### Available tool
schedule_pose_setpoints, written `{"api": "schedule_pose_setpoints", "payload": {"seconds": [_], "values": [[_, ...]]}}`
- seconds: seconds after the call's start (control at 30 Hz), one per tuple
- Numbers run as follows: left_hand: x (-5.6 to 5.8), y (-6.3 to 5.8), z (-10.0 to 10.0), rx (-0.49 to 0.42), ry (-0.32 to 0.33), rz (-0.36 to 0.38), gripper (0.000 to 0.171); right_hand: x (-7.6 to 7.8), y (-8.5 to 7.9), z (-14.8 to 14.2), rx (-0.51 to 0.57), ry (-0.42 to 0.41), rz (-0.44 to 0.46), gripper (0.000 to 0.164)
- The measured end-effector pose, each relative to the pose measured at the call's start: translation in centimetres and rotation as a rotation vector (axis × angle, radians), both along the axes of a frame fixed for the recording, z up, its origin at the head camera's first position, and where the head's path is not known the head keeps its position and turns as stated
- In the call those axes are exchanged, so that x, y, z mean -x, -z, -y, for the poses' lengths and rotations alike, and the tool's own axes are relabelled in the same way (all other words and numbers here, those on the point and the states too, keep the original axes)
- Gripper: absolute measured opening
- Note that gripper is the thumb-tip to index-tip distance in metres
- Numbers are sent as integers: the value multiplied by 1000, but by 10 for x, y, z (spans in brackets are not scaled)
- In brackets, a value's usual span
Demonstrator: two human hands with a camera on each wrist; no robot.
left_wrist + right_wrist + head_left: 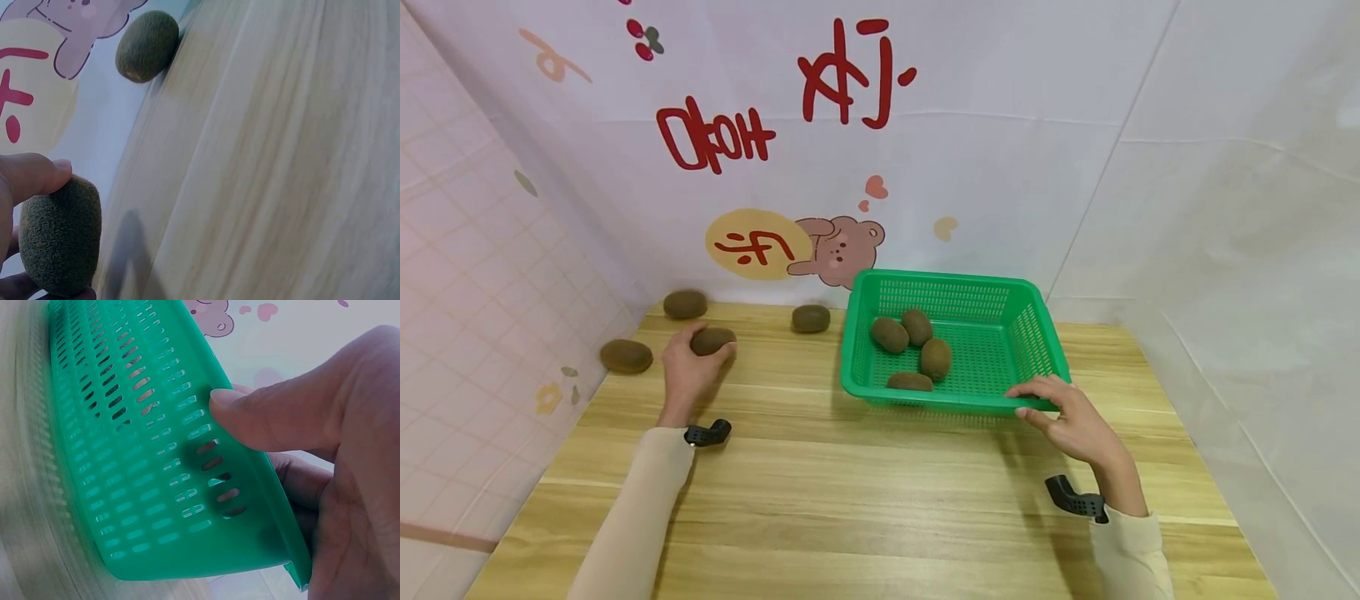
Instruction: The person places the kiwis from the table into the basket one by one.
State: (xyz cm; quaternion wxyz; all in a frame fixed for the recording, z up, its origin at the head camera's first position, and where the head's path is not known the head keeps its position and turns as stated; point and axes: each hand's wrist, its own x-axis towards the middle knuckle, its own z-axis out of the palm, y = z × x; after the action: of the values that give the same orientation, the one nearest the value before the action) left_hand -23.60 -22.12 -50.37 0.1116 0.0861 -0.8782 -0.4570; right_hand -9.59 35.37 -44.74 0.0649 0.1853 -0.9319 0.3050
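Your left hand [688, 367] pinches a kiwi [713, 340] end to end, thumb on one tip and fingers on the other, probably because its rounded sides would roll under a looser touch. The view doesn't settle whether that fruit rests on the table [880, 500] or hangs just off it.

Around that grip lie loose kiwis: one just beyond it [685, 304], one to its left [626, 356], and one well apart on its right [811, 318], near the wall sheet [955, 167].

Your right hand [1078, 425] pinches the rim of the green basket [955, 402] near its near right corner, thumb outside and fingers over the edge, which likely keeps so light a thing from sliding. Left of that grip, inside the basket, sit four kiwis [936, 359], three grouped together and one close behind the near wall, leaving the floor just beyond your right fingers bare.
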Motion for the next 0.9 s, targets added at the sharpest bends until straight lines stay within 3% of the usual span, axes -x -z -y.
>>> {"api": "schedule_pose_setpoints", "payload": {"seconds": [0.9], "values": [[-6, -16, -40, -118, 71, -45, 68, 1, 2, -2, -11, 11, 9, 25]]}}
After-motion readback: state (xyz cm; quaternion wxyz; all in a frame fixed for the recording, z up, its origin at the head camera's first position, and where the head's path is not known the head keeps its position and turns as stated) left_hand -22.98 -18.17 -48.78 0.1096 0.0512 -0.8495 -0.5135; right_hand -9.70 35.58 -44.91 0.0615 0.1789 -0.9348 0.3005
